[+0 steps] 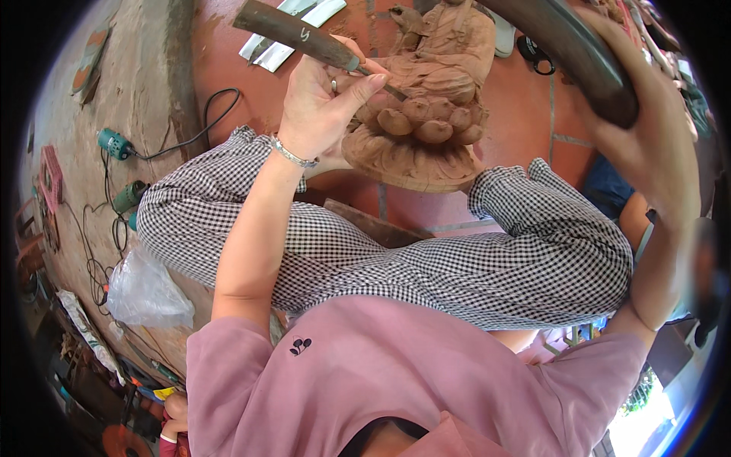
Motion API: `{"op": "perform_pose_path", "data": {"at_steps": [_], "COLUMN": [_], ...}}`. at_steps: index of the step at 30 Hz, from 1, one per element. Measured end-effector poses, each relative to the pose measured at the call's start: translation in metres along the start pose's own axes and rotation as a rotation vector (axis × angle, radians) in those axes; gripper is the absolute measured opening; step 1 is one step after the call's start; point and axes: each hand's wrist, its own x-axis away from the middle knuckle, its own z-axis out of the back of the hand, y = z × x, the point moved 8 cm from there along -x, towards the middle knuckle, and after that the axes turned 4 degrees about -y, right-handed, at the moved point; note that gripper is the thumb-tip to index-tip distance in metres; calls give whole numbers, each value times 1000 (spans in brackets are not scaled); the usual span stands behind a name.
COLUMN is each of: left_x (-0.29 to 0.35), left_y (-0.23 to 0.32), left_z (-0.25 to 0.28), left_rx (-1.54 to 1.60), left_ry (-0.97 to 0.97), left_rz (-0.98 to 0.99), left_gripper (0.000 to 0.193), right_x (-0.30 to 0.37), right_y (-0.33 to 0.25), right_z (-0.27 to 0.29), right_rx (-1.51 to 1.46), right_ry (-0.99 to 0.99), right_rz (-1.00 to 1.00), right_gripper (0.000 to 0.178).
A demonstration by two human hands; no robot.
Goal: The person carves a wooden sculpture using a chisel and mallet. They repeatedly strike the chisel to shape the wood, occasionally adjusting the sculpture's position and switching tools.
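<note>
My left hand (321,100) is closed round a chisel (298,35) with a thick wooden handle. The blade slants down to the right, its tip at the lotus petals (426,122) of a carved wooden statue (449,72). This reddish-brown figure sits in draped robes on a round base (411,171) between my feet; its top runs out of view. At the upper right my right hand (647,145) grips a dark, smooth, club-shaped mallet (575,57), raised above and right of the statue. The mallet's far end is cut off by the picture's edge.
Green power tools (114,143) with black cords lie on a big wooden slab (164,84) at left, near a clear plastic bag (148,289). White strips (278,49) and a black ring-shaped item (536,55) rest on the red tiled floor (525,114). Another person's hand shows at lower left.
</note>
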Motion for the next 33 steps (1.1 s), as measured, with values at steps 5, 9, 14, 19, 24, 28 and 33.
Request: {"op": "perform_pose_path", "data": {"at_steps": [5,9,14,19,24,28,33], "left_x": [9,22,19,19,16,13,18], "left_y": [-11,-31,-35,-40,-41,-45,-47], "left_z": [6,5,7,8,2,-1,5], "left_rx": [-109,41,-6,42,89,120,49], "left_ry": [-17,33,13,30,14,-59,-28], "left_rz": [78,160,139,187,224,199,193], "left_gripper": [26,30,31,33,31,31,31], "right_x": [32,38,23,-35,-82,-85,-94], "right_y": [4,14,9,22,5,-42,-83], "right_z": [-10,-30,-29,-16,-8,-1,-4], "right_rx": [-13,-150,-54,-148,-42,127,251], "right_ry": [1,-30,-10,-211,-178,-187,-202], "right_rz": [-75,-195,-54,-182,-83,27,187], "right_gripper": [64,64,67,54,42,41,39]}}
